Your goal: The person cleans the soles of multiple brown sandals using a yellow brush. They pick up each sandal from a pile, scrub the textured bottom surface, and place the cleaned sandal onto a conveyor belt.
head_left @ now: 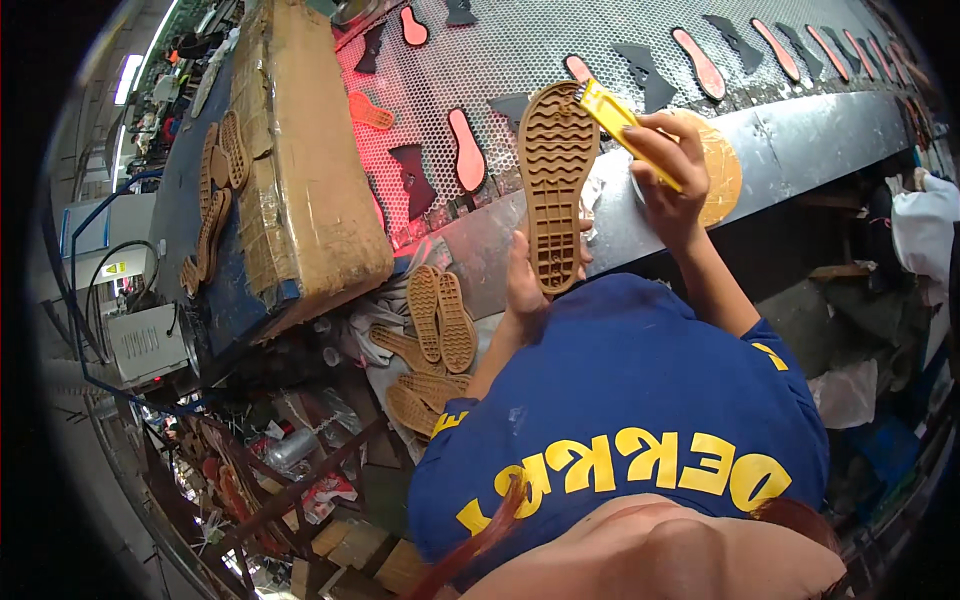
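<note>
My left hand (pixel 524 276) is closed around the lower end of a tan rubber shoe sole (pixel 556 170), held upright with its wavy, gridded tread in view. Between the fingers of my right hand (pixel 676 165) is a flat yellow brush (pixel 625 128); what look like short dark bristles at its tip meet the sole's upper right edge. Behind the sole runs a perforated metal conveyor (pixel 560 50) carrying pink insoles (pixel 466 150) with dark rims and black cut pieces (pixel 645 77). The sole's far face is hidden.
An orange-tan round pad (pixel 722 165) lies on the conveyor's metal edge (pixel 800 145), behind my right hand. More tan soles (pixel 440 315) are heaped by my left forearm. Further left, a large cardboard piece (pixel 315 150) borders a blue surface with other soles (pixel 212 232).
</note>
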{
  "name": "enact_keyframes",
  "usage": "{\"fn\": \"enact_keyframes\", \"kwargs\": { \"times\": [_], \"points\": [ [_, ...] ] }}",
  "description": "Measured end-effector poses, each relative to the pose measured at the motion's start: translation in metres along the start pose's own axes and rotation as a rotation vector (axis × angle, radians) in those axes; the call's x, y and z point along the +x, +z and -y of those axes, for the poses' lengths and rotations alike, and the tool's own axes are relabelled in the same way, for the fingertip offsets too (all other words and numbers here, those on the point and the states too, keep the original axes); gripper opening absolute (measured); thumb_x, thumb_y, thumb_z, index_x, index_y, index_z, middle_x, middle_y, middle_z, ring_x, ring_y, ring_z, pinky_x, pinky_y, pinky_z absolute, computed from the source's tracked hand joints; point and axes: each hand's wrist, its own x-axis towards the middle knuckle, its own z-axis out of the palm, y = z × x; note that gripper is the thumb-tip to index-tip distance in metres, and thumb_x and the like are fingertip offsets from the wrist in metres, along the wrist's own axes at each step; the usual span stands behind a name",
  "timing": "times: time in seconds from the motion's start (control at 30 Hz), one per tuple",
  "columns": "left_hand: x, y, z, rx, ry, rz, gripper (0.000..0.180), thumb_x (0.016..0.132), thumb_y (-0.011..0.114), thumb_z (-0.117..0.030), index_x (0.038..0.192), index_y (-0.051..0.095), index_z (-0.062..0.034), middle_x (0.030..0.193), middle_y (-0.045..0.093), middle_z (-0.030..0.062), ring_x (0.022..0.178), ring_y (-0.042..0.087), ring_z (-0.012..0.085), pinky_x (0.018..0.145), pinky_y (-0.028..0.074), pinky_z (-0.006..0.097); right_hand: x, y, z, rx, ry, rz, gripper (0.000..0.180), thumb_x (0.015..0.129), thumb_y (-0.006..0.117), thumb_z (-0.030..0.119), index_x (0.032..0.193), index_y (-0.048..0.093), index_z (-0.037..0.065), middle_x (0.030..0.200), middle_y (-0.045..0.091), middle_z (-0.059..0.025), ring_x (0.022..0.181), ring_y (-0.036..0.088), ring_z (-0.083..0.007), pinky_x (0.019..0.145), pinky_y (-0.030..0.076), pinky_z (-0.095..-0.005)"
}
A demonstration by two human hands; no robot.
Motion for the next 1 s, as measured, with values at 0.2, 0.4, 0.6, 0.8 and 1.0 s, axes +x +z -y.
{"fn": "enact_keyframes", "kwargs": {
  "times": [0.2, 0.4, 0.6, 0.8, 1.0],
  "points": [
    [-0.008, 0.012, 0.0, 0.001, 0.023, 0.015, 0.07, 0.099, 0.025, -0.057, 0.135, 0.037, 0.0028, 0.118, 0.058, 0.0247, 0.081, 0.064, 0.0221, 0.063, 0.056, 0.031, -0.004, 0.019, 0.0, -0.039, -0.041, 0.03, 0.029, 0.085, 0.071, 0.016, 0.107, 0.068, -0.001, 0.108, 0.057, -0.014, 0.094, 0.063, -0.0235, 0.077, 0.055, -0.032],
    [-0.017, 0.015, -0.004, 0.171, 0.059, -0.006, 0.074, 0.098, 0.03, -0.058, 0.136, 0.035, 0.0054, 0.118, 0.059, 0.023, 0.082, 0.064, 0.0194, 0.064, 0.054, 0.028, -0.006, 0.025, 0.005, -0.086, -0.023, 0.038, 0.029, 0.083, 0.072, 0.014, 0.108, 0.068, -0.001, 0.108, 0.057, -0.0138, 0.093, 0.064, -0.0232, 0.078, 0.055, -0.0318],
    [-0.017, 0.019, -0.009, 0.228, 0.08, -0.003, 0.076, 0.097, 0.03, -0.059, 0.137, 0.034, 0.0052, 0.115, 0.06, 0.0205, 0.08, 0.063, 0.018, 0.063, 0.053, 0.026, -0.008, 0.028, 0.008, -0.068, -0.076, 0.102, 0.029, 0.084, 0.072, 0.016, 0.107, 0.067, -0.002, 0.108, 0.057, -0.0144, 0.094, 0.064, -0.0239, 0.079, 0.055, -0.0324],
    [-0.017, 0.017, -0.013, 0.141, 0.041, -0.008, 0.078, 0.096, 0.028, -0.063, 0.137, 0.035, 0.0038, 0.114, 0.06, 0.0203, 0.078, 0.064, 0.018, 0.061, 0.054, 0.027, -0.01, 0.023, 0.01, -0.003, -0.122, 0.216, 0.03, 0.083, 0.073, 0.02, 0.105, 0.067, 0.001, 0.111, 0.058, -0.0137, 0.098, 0.063, -0.0263, 0.082, 0.053, -0.0344],
    [-0.014, 0.015, -0.014, 0.018, 0.028, -0.022, 0.075, 0.097, 0.024, -0.063, 0.133, 0.039, 0.0009, 0.11, 0.061, 0.0184, 0.077, 0.065, 0.0197, 0.055, 0.056, 0.028, -0.011, 0.016, 0.014, 0.055, -0.174, 0.381, 0.031, 0.08, 0.074, 0.018, 0.106, 0.063, 0.005, 0.11, 0.059, -0.0121, 0.101, 0.062, -0.0304, 0.084, 0.054, -0.0378]
  ]
}}
